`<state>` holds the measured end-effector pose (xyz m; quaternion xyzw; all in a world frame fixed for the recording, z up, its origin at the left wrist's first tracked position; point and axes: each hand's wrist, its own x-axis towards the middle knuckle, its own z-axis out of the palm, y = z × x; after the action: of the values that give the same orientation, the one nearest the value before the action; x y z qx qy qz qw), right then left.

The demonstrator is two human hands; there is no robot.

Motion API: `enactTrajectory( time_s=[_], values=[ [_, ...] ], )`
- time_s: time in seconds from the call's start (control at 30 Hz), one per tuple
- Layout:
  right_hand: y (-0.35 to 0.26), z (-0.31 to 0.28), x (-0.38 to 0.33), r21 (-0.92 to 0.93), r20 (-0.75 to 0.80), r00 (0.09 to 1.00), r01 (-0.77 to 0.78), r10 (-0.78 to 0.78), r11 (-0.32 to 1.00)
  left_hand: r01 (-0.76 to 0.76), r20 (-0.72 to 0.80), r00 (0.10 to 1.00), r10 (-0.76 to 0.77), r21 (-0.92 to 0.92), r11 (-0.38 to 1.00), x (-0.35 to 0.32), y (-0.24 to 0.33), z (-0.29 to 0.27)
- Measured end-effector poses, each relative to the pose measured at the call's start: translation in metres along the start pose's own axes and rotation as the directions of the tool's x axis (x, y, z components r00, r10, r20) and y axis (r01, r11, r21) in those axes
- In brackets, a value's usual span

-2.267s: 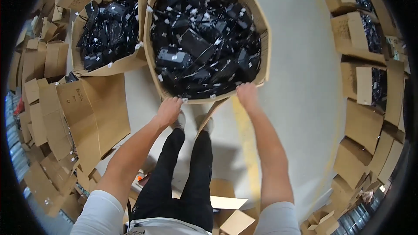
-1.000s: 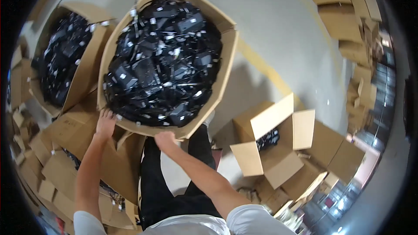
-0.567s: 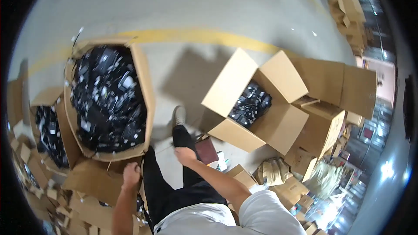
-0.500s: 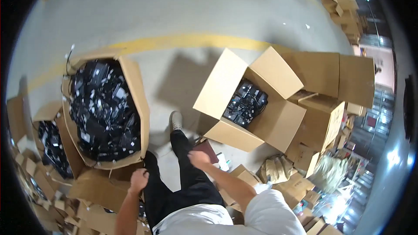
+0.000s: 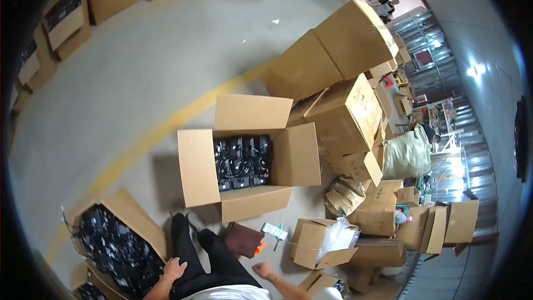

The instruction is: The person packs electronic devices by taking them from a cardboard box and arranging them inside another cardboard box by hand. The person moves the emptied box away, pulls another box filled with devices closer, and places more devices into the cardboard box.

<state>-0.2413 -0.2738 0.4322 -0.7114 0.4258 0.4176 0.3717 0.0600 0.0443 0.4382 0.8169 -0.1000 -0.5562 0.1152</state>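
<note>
Both hands are empty; the left hand [image 5: 174, 270] rests on the thigh, fingers loose, and the right hand [image 5: 264, 270] hangs spread. Person seems between boxes; next likely calls for reaching the open box [image 5: 244, 162] of black parts [image 5: 243, 161].

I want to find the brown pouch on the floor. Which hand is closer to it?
The right hand. It hangs just below the brown pouch, slightly to its right, not touching. The left hand is farther off to the pouch's left, resting on the dark trouser leg.
</note>
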Motion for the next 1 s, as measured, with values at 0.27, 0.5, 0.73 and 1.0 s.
enactTrajectory(
  time_s=[0.27, 0.5, 0.73, 1.0],
  values=[
    [-0.076, 0.026, -0.042, 0.352, -0.202, 0.956, -0.132, 0.213, 0.927, -0.189, 0.166, 0.975, 0.151, 0.246, 0.951, 0.045, 0.023, -0.086],
    [-0.062, -0.002, -0.074, 0.604, -0.323, 0.905, -0.029, 0.277, 0.796, -0.183, 0.101, 0.982, 0.158, 0.322, 0.929, 0.062, 0.060, -0.097],
    [0.008, -0.043, -0.002, 0.680, -0.142, 0.956, -0.093, 0.255, 0.727, -0.282, -0.092, 0.943, 0.319, 0.284, 0.917, 0.108, 0.116, -0.091],
    [0.064, -0.166, 0.182, 0.372, -0.151, 0.988, 0.032, 0.027, 0.928, 0.005, -0.125, 0.992, 0.008, 0.100, 0.995, 0.097, 0.118, 0.030]
  ],
)
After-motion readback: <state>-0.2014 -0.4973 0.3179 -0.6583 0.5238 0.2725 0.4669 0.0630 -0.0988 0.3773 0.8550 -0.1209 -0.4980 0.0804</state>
